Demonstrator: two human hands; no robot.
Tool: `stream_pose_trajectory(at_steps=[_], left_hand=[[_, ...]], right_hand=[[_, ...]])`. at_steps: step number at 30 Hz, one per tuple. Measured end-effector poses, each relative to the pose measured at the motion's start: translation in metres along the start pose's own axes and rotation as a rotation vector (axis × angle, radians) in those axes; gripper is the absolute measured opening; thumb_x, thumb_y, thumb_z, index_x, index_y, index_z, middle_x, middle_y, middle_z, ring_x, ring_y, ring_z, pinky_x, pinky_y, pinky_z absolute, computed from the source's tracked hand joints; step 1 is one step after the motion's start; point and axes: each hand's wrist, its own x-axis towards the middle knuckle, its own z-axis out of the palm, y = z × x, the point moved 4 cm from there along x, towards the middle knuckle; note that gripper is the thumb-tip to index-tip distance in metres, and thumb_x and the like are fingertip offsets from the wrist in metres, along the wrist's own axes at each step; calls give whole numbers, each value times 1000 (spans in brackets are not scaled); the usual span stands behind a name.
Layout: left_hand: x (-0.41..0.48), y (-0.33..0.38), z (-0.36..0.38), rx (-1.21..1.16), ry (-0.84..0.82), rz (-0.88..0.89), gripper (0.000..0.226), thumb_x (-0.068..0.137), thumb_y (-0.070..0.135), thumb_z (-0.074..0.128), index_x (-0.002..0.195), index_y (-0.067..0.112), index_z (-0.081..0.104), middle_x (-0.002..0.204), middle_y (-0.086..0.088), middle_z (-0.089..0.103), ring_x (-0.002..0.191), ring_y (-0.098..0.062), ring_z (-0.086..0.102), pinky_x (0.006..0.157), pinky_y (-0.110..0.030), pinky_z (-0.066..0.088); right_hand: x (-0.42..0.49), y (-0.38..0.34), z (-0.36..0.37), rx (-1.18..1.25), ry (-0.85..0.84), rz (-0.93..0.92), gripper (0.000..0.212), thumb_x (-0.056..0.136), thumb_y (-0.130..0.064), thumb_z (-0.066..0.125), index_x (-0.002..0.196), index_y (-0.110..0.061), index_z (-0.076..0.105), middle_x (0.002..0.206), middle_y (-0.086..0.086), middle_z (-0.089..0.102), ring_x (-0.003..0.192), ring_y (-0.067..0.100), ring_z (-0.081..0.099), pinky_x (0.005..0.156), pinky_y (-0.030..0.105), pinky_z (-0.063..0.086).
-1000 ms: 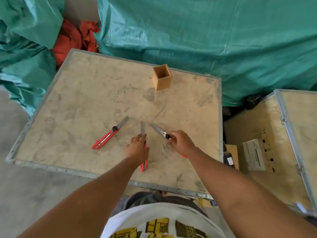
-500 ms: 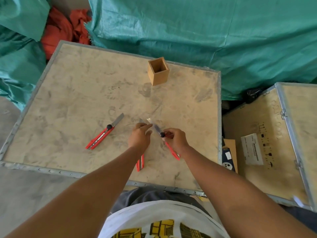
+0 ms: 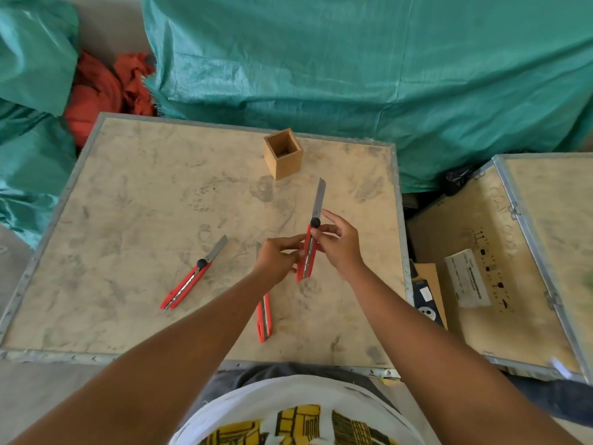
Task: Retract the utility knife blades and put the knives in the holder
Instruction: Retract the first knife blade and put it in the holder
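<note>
Both hands are gripping one red utility knife (image 3: 308,252) above the table (image 3: 134,200): left hand (image 3: 278,259) pinching the handle's lower part, right hand (image 3: 335,244) closed around the top by the black knob, blade out and pointing to 12 o'clock. The wooden holder (image 3: 283,154) is sitting at 12, well apart. Two more knives are lying flat, one at 9 o'clock (image 3: 192,274), another at 6 (image 3: 264,314), partly under the left forearm.

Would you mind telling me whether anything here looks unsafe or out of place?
All three red utility knives have their blades fully extended: the held knife, gripped by the left hand and right hand, and the two lying on the crate top, the left knife and the middle knife. The wooden holder is empty.
</note>
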Motion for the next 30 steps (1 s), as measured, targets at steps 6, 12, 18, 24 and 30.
stream_pose_trajectory(at_steps=[6, 12, 18, 24, 30], left_hand=[[-17, 20, -15, -56, -94, 34, 39, 91, 3, 66, 123, 24, 69, 103, 1, 77, 90, -22, 75, 69, -39, 64], [-30, 27, -29, -3, -149, 33, 50, 90, -4, 63, 130, 27, 64, 110, -1, 76, 94, -23, 74, 73, -44, 64], [-41, 38, -52, -80, -125, 109, 44, 92, -7, 60, 128, 19, 66, 103, -1, 78, 91, -25, 76, 71, -40, 64], [-42, 41, -70, -123, -84, 132, 38, 90, -5, 64, 124, 12, 68, 107, -5, 77, 89, -19, 77, 68, -41, 64], [-44, 38, -79, -237, -63, 107, 36, 88, -6, 66, 121, 7, 69, 111, -11, 76, 94, -25, 76, 72, -45, 64]], right_hand=[[-9, -26, 1, 6, -3, -125, 47, 89, -3, 75, 133, -15, 66, 122, 8, 73, 107, 24, 73, 81, 46, 65], [-20, -45, 7, 10, 19, -180, 35, 90, -11, 75, 125, -13, 71, 116, 3, 75, 99, 18, 76, 82, 42, 65], [-25, -66, 19, -14, -69, -250, 26, 91, -8, 74, 117, -6, 75, 118, 8, 74, 100, 21, 76, 86, 43, 64], [-45, -67, 31, -192, -127, -365, 24, 90, -10, 74, 113, -12, 77, 111, 1, 74, 101, 10, 71, 89, 16, 54], [-59, -66, 39, -318, -185, -380, 24, 87, -17, 79, 111, -20, 79, 112, -4, 68, 98, 7, 68, 84, 10, 51]])
